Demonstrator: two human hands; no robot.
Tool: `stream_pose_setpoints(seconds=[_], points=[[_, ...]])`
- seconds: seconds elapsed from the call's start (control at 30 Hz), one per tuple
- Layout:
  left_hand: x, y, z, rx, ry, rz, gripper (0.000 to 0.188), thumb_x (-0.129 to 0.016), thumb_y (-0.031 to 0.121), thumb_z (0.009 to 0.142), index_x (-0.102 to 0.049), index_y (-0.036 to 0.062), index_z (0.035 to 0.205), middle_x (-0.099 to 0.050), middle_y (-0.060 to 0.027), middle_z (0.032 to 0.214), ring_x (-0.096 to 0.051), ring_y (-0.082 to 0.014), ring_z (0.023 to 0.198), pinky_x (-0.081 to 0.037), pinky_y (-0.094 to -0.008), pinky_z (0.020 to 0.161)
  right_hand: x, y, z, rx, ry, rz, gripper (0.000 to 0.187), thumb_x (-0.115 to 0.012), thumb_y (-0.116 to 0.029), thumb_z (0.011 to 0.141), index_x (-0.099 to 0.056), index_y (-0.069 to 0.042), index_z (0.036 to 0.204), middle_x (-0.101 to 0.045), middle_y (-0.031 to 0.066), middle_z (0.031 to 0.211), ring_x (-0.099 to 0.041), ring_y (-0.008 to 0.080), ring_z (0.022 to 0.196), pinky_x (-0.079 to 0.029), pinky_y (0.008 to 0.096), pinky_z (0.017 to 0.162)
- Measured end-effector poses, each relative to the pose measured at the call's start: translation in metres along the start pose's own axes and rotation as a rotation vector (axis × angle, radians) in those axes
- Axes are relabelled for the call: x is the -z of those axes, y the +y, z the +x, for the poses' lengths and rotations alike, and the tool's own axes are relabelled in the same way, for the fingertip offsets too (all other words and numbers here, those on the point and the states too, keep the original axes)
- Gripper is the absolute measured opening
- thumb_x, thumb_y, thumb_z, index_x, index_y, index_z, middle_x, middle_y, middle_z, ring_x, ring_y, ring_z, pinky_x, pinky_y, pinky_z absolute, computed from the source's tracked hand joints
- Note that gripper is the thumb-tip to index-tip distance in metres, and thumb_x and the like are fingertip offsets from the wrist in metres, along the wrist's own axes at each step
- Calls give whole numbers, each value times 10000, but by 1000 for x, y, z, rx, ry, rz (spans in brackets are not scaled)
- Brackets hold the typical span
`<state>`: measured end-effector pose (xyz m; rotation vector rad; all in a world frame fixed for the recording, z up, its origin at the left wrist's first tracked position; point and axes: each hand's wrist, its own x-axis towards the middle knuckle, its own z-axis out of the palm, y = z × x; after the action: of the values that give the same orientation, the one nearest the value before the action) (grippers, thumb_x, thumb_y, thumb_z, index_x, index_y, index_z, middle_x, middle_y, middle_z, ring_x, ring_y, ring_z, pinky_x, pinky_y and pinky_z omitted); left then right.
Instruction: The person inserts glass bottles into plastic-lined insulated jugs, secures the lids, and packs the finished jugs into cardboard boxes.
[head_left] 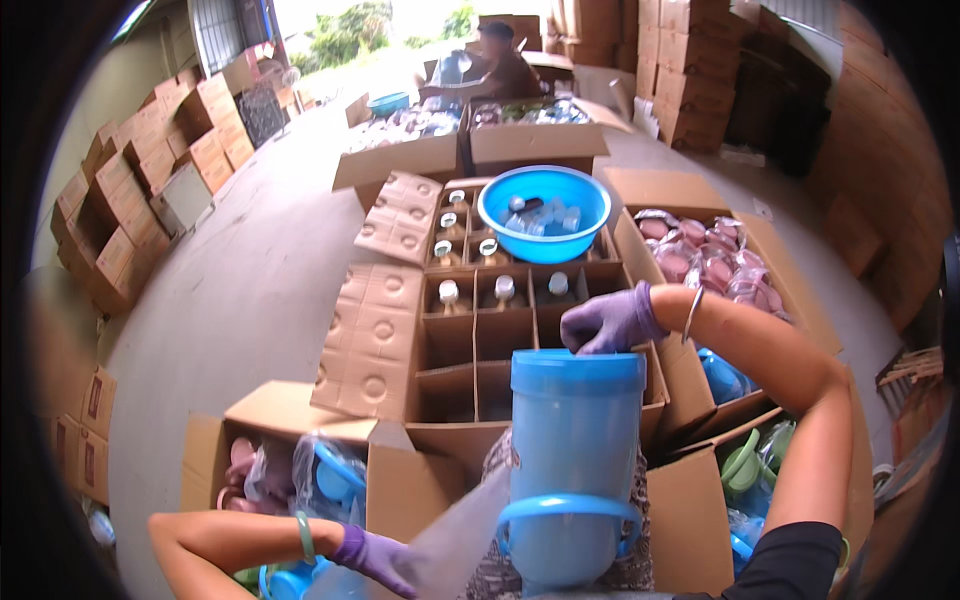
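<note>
A large translucent blue jug (575, 430) stands in front of my body, with a blue loop handle (570, 507) around its lower part. My right hand (612, 322), in a purple glove, is closed at the jug's upper rim; its fingertips are partly hidden behind that rim. Low on the left, my left hand (380, 562), also gloved in purple, grips a sheet of clear plastic bag (465, 530) beside the jug. Beyond the jug is a divided carton (440, 384) with several capped bottles (504, 290) in its far cells.
A blue basin (492, 222) of small clear parts rests on the divided carton. Open boxes hold bagged pink pieces (715, 268), blue and pink handled pieces (340, 475), and green pieces (742, 468). Another person (505, 70) works at the far cartons. Stacked boxes (125, 215) line the left wall.
</note>
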<state>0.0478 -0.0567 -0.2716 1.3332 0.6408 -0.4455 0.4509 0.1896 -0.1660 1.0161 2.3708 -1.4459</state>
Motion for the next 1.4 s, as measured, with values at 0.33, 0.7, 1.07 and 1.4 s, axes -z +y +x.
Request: stream_pose_setpoints(seconds=[0.33,0.7,1.07,1.4], points=[[242,130,-53,538,926,1522,131,-670,231,795,-741,310,872,-693,9,936,-652,-243,993,-354,-618,1049,8,-70,45,-85,99,12,453,-612,-505,918,-686,-64,993,-660,32,884,-620,119,784,-526,266,706],[282,242,19,-938,1485,2109,153,-733,241,787,-647,240,914,-642,42,1057,-600,-162,1085,-240,-558,1162,48,6,63,326,541,706,275,-711,-332,896,-603,-79,877,-531,-5,689,-509,105,580,-453,248,565],[306,180,3,249,963,1829,816,-869,382,584,-539,202,1309,-549,-36,1318,-440,-267,1316,-153,-613,1158,16,80,67,87,806,767,272,-797,-237,826,-710,-5,938,-681,32,825,-612,93,708,-509,245,650],[216,273,94,-257,1020,1099,392,-734,401,823,-686,43,975,-675,-147,889,-659,-303,857,-527,-392,797,59,81,102,5,666,646,306,-706,-268,850,-709,-2,1001,-683,111,949,-624,187,780,-511,313,716]])
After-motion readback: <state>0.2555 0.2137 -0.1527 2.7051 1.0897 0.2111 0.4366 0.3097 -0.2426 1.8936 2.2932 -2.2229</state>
